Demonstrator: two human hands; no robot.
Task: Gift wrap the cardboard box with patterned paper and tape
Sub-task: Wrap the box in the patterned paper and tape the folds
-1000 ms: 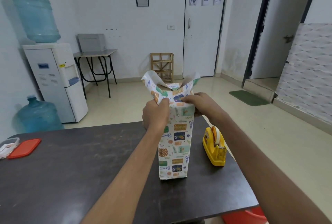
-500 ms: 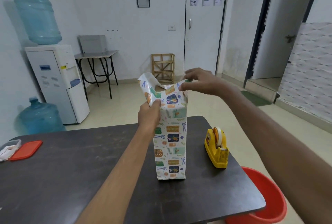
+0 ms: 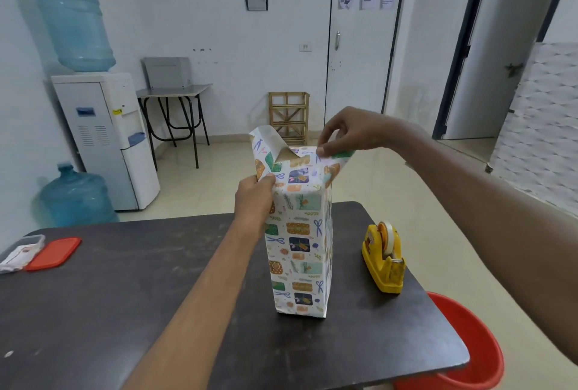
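A tall cardboard box wrapped in white patterned paper [image 3: 298,249] stands upright on the dark table [image 3: 125,280]. Its top end is open, with loose paper flaps [image 3: 266,145] sticking up and bare cardboard showing inside. My left hand [image 3: 253,197] grips the upper left edge of the box. My right hand [image 3: 347,133] pinches the right-hand paper flap at the top and holds it over the opening. A yellow tape dispenser [image 3: 383,259] sits on the table to the right of the box, untouched.
A red lid [image 3: 53,253] and a clear container [image 3: 20,253] lie at the table's left edge. A red bucket [image 3: 469,346] stands on the floor by the table's right corner. Behind are a water dispenser [image 3: 103,139], a spare bottle [image 3: 73,197] and a wooden rack [image 3: 289,115].
My right hand left the top front of the box, rose and took the right paper flap. My left hand stayed on the upper left edge. The view pulled back a little.
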